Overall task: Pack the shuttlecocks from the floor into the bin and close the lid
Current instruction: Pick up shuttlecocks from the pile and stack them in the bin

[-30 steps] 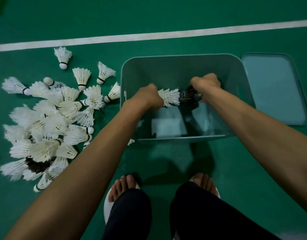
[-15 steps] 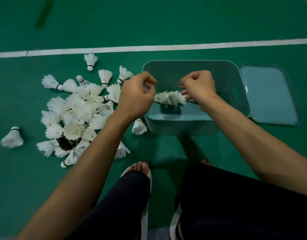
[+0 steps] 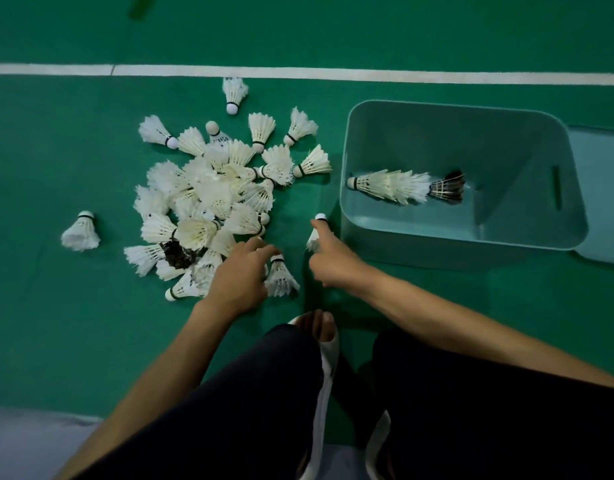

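- A pile of shuttlecocks (image 3: 212,199) is seen on the green floor (image 3: 73,341), left of centre in the frame. Most are white-feathered and lie heaped across one another, and a dark-feathered one (image 3: 179,254) is caught in the lower part of the heap.
- A nested row of shuttlecocks (image 3: 392,185) is laid on its side inside the bin (image 3: 506,150). Its cork points to the left, and a dark shuttlecock (image 3: 447,187) is set at its right end.
- The bin is placed right of centre and is open at the top. Its lid (image 3: 600,174) is laid flat on the floor just beside it, cut off by the right edge of the frame.
- The left hand (image 3: 241,275) is stretched over the lower right edge of the pile. Its fingers are spread loosely and nothing is gripped.
- The right hand (image 3: 333,261) is held near the bin's lower left corner, with its forefinger laid along a single shuttlecock (image 3: 314,237). Whether that shuttlecock is gripped cannot be told.
- Another shuttlecock (image 3: 281,277) is seen between the two hands, with its cork toward the top of the frame.
- A lone shuttlecock (image 3: 81,232) is set well apart from the pile, at the left.
- A white line (image 3: 333,73) is painted across the floor in the upper part of the frame.
- A foot (image 3: 316,322) in a white sandal and dark trousers (image 3: 472,410) are seen at the bottom.
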A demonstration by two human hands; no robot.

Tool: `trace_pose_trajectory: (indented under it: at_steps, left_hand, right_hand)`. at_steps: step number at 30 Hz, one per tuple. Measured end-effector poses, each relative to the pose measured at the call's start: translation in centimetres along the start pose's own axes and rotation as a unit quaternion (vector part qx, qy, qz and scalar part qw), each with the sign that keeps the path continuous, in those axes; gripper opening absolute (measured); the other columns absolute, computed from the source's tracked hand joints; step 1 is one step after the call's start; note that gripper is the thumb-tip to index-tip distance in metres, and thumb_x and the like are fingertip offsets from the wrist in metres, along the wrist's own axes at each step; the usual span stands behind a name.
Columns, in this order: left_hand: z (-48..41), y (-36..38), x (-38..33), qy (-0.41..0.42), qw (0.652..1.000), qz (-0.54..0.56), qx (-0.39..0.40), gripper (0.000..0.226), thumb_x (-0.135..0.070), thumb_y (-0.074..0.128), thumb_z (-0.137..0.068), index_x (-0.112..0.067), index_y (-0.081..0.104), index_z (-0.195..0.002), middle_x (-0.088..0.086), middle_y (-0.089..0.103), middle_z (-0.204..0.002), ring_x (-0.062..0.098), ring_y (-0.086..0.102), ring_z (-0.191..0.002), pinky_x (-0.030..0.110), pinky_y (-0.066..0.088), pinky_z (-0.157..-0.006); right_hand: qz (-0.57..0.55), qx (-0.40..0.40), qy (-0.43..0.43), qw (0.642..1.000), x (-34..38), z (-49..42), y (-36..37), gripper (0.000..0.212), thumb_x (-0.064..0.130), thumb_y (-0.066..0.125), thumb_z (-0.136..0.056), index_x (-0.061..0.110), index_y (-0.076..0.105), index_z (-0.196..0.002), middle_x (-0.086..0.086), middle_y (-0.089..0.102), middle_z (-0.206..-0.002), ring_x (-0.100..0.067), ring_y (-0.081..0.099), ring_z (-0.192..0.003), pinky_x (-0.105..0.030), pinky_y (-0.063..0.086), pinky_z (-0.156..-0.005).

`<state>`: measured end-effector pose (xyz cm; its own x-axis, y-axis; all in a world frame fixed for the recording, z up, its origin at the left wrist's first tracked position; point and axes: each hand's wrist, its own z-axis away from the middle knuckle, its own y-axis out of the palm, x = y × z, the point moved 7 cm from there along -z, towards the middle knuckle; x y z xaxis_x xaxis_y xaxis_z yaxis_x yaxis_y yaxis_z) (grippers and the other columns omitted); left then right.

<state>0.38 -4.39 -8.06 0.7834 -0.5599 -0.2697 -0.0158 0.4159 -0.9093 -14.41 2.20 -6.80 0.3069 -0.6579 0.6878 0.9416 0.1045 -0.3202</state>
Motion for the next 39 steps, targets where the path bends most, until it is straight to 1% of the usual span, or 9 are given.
trace_pose_trajectory:
  at_steps: [8, 13, 16, 21, 27, 29, 32, 36, 39]
  left_hand:
    - [0.2, 0.8, 1.4, -0.054, 0.993, -0.08, -0.061, 0.056, -0.041, 0.075, -0.07, -0.035, 0.068, -0.125, 0.01, 0.049, -0.137, 0.036, 0.043, -0.126, 0.051, 0.045, -0.091]
    - [0.0, 2.3, 0.7, -0.07, 0.997, 0.005, 0.023, 0.084, -0.06, 0.061, -0.068, -0.041, 0.044, -0.148, 0.01, 0.029, -0.159, 0.04, 0.036, -0.138, 0.056, 0.047, -0.1]
    - [-0.5, 3.0, -0.1, -0.084, 0.995, -0.05, 0.016, 0.078, -0.075, 0.059, -0.079, -0.043, 0.044, -0.149, 0.01, 0.024, -0.163, 0.041, 0.039, -0.135, 0.054, 0.045, -0.1]
    - [-1.8, 2.8, -1.2, -0.109, 0.994, -0.017, -0.02, 0.046, -0.026, 0.071, -0.087, -0.029, 0.064, -0.132, 0.011, 0.039, -0.148, 0.04, 0.054, -0.118, 0.049, 0.05, -0.095]
    - [-0.8, -1.4, -1.4, -0.129, 0.95, 0.234, -0.16, 0.029, -0.015, 0.063, -0.092, -0.019, 0.071, -0.12, 0.008, 0.055, -0.128, 0.021, 0.054, -0.113, 0.024, 0.046, -0.09]
    - [-0.4, -3.9, -1.4, -0.128, 0.916, 0.323, -0.199, 0.026, -0.017, 0.058, -0.095, -0.019, 0.072, -0.117, 0.008, 0.059, -0.123, 0.017, 0.054, -0.111, 0.02, 0.045, -0.09]
    - [0.1, -8.2, -2.3, -0.097, 0.87, 0.416, -0.246, 0.015, -0.02, 0.055, -0.095, -0.021, 0.07, -0.093, 0.008, 0.066, -0.101, 0.021, 0.062, -0.091, 0.037, 0.052, -0.078]
    - [0.3, -13.2, -6.2, -0.067, 0.82, 0.507, -0.256, 0.035, 0.0, 0.053, -0.099, -0.018, 0.05, -0.069, -0.012, 0.054, -0.059, -0.002, 0.048, -0.05, 0.017, 0.042, -0.052]
    - [-1.0, -15.3, -9.4, -0.042, 0.817, 0.524, -0.236, 0.032, 0.001, 0.052, -0.099, -0.014, 0.056, -0.072, -0.008, 0.06, -0.062, -0.001, 0.055, -0.051, 0.018, 0.048, -0.05]
  right_hand:
    - [0.04, -0.108, 0.023, 0.993, -1.4, -3.5, 0.8, 0.084, 0.011, 0.049, -0.089, 0.023, 0.01, -0.163, -0.01, 0.035, -0.159, -0.034, 0.041, -0.14, -0.041, 0.041, -0.109]
    - [0.054, -0.146, -0.047, 0.987, -0.7, -2.1, 0.7, 0.065, 0.005, 0.05, -0.09, 0.01, 0.036, -0.153, -0.009, 0.06, -0.115, -0.028, 0.058, -0.107, -0.043, 0.05, -0.091]
    - [0.113, -0.163, -0.07, 0.978, -0.7, -1.0, 0.5, 0.057, 0.008, 0.049, -0.087, 0.009, 0.048, -0.144, -0.014, 0.068, -0.117, -0.034, 0.063, -0.107, -0.047, 0.053, -0.091]
    - [0.197, -0.178, -0.09, 0.96, -1.0, 0.1, -0.1, 0.037, 0.021, 0.05, -0.092, 0.012, 0.063, -0.126, -0.013, 0.073, -0.115, -0.037, 0.066, -0.105, -0.046, 0.055, -0.091]
    - [0.224, -0.3, -0.267, 0.888, 3.4, 4.1, -1.5, 0.031, 0.038, 0.057, -0.097, 0.014, 0.074, -0.107, -0.005, 0.076, -0.091, -0.025, 0.071, -0.077, -0.035, 0.058, -0.067]
    - [0.198, -0.337, -0.331, 0.859, 5.7, 5.8, -2.3, 0.025, 0.032, 0.062, -0.097, 0.012, 0.074, -0.106, -0.004, 0.075, -0.087, -0.02, 0.067, -0.069, -0.034, 0.057, -0.061]
    - [0.129, -0.395, -0.384, 0.825, 8.8, 8.1, -4.6, 0.018, 0.014, 0.063, -0.094, 0.011, 0.073, -0.109, -0.003, 0.074, -0.091, -0.016, 0.066, -0.075, -0.035, 0.057, -0.063]
    - [0.025, -0.453, -0.363, 0.814, 10.6, 10.5, -9.6, 0.034, 0.014, 0.068, -0.091, 0.01, 0.061, -0.123, -0.002, 0.072, -0.093, -0.018, 0.068, -0.08, -0.038, 0.058, -0.068]
    - [-0.053, -0.484, -0.325, 0.811, 9.5, 11.7, -14.2, 0.033, 0.015, 0.074, -0.085, 0.009, 0.056, -0.111, 0.01, 0.064, -0.069, -0.014, 0.064, -0.063, -0.035, 0.054, -0.064]
